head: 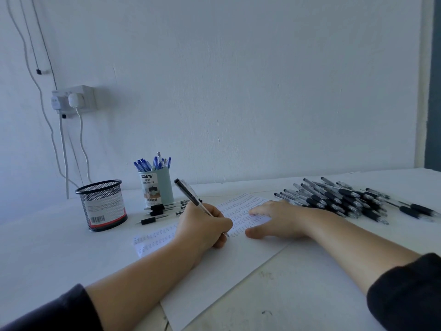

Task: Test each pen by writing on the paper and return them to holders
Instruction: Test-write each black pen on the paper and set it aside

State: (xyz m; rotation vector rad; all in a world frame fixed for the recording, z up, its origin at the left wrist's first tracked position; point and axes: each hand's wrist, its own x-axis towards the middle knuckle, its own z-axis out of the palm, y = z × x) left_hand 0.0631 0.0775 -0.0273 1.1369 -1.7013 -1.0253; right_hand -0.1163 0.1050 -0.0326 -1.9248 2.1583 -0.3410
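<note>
Two bare hands work over a white sheet of paper [222, 266] lying on a white bench [47, 254], seen from a camera worn on the person's head. Dark sleeves are pushed up both forearms.

In this head view the left hand [205, 225] has its fingers curled tight around a clear pen with a black cap end [191, 195], the tip touching the paper (rows of small test marks already fill the sheet's far half). That pen slants up and away to the left. The right hand [279, 219] lies flat on the paper, fingers straight and spread, thumb out to the near side.

Just right of that hand, a big heap of black-grip pens [346, 199] lies on the bench. At the far left stands a black mesh pen holder [102, 205], upright. Beside it, closer to the wall, a pale green holder [157, 188] printed "DIY Desk Organizer" stands full of blue pens [152, 162]. A few loose black-grip pens [155, 211] lie between the green holder and the left hand.

On the wall behind, a white socket [74, 99] carries plugs with trailing cables.
</note>
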